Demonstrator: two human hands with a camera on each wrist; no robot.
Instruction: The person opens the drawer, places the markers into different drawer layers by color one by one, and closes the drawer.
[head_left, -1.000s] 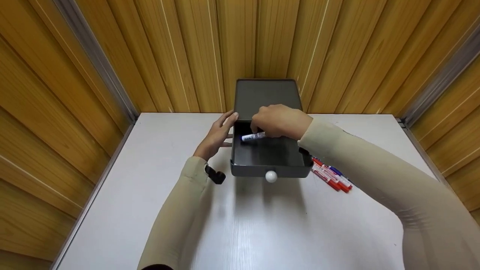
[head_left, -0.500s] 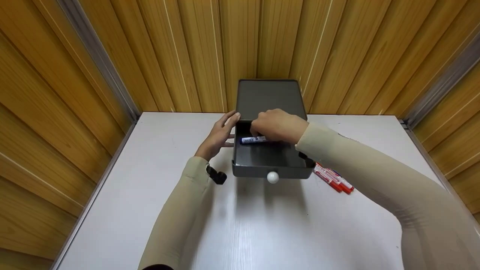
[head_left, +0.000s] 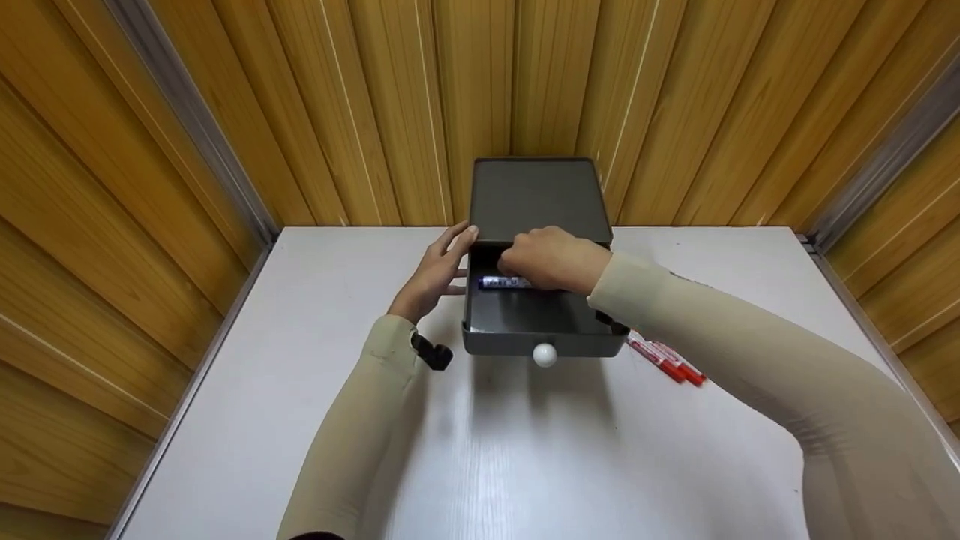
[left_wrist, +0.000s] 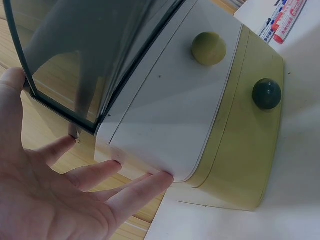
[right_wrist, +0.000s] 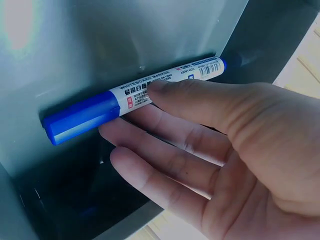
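A dark grey drawer cabinet [head_left: 536, 191] stands at the back of the white table [head_left: 525, 450], its top drawer [head_left: 540, 319] pulled out toward me. My right hand [head_left: 514, 266] reaches into that drawer and pinches a blue whiteboard marker [head_left: 504, 283] between thumb and fingers. In the right wrist view the blue marker [right_wrist: 80, 116] lies low against the drawer floor, held by the right hand [right_wrist: 140, 102]. My left hand [head_left: 442, 262] rests flat on the cabinet's left side. In the left wrist view the left hand [left_wrist: 75, 190] touches the cabinet [left_wrist: 170, 110] with straight fingers.
A white knob [head_left: 544, 354] sticks out of the drawer front. Several red and blue markers [head_left: 667, 360] lie on the table right of the drawer; these markers [left_wrist: 282, 20] also show in the left wrist view. Wooden panel walls close in the table on three sides.
My right hand has lowered the blue marker and carried it further back into the drawer. The left hand has stayed on the cabinet's side.
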